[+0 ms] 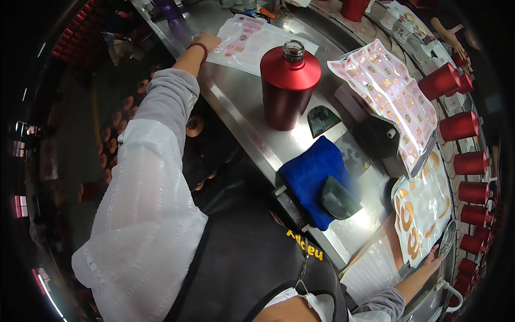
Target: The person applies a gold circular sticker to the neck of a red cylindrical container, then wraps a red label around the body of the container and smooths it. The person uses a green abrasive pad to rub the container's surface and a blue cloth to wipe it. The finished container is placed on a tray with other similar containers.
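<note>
Steel counter point(236, 102) is curving across the frame: upper left, the left hand point(208, 41) is pressing flat on a label sheet point(252, 40), the red bottle point(288, 86) is standing unlabelled at centre, and lower right, the right hand point(433, 257) is touching another sheet point(424, 209), grip unclear.

Steel bench point(236, 102) carries red bottle point(288, 86), blue cloth point(308, 174), apparently label sheets point(389, 88).

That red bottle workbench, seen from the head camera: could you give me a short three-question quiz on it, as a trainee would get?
1. True or false: the red bottle on the metal bench has its cap on.
2. What lies on the blue cloth? A) scissors B) a dark curved pad C) a cup
3. What does the left hand rest on?

Key: 1 false, its neck is open. 2 B, the dark curved pad. 3 A sticker sheet.
</note>
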`<state>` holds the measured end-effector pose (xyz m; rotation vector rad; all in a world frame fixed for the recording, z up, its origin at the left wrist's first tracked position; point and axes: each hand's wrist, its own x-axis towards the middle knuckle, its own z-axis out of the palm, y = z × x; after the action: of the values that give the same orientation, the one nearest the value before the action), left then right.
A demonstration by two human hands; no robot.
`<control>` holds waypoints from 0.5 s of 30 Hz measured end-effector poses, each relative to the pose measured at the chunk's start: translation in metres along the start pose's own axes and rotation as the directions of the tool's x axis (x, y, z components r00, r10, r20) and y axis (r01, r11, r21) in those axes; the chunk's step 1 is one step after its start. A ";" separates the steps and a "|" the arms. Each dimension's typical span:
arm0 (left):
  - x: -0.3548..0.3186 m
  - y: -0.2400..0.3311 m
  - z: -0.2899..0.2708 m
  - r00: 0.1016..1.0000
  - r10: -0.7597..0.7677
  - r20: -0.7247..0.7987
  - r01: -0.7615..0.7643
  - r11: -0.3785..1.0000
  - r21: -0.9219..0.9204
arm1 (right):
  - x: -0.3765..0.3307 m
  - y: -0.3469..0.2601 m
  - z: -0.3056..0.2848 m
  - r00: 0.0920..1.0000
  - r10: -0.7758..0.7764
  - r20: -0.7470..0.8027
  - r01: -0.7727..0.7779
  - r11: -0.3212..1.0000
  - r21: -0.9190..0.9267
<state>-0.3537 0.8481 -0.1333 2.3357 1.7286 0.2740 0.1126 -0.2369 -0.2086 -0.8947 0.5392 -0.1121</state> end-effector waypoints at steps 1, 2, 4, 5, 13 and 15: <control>0.009 0.006 0.000 0.999 -0.002 0.050 -0.002 0.997 0.077 | -0.009 0.009 -0.001 0.999 0.004 -0.035 -0.004 1.000 0.014; 0.035 -0.014 -0.007 0.977 0.046 0.207 -0.070 0.992 0.109 | -0.007 0.010 0.013 0.998 -0.046 0.045 0.049 0.997 -0.061; 0.055 -0.042 0.018 0.960 -0.014 0.281 0.120 0.925 -0.362 | -0.012 -0.001 0.015 0.973 -0.163 0.164 0.197 0.956 -0.219; 0.065 -0.062 0.030 0.949 -0.048 0.312 0.226 0.795 -0.563 | -0.010 -0.009 0.023 0.951 -0.187 0.247 0.256 0.923 -0.287; 0.097 -0.043 0.036 0.897 -0.048 0.440 0.291 0.814 -0.503 | -0.017 -0.001 0.012 1.000 0.008 0.018 -0.007 0.998 -0.055; 0.101 -0.049 0.025 0.904 0.011 0.427 0.226 0.836 -0.500 | -0.009 0.009 0.019 0.998 -0.040 0.044 0.045 0.993 -0.112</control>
<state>-0.3625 0.9566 -0.1696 1.7203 1.3462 0.1923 0.1131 -0.2153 -0.2029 -1.0173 0.4915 -0.1024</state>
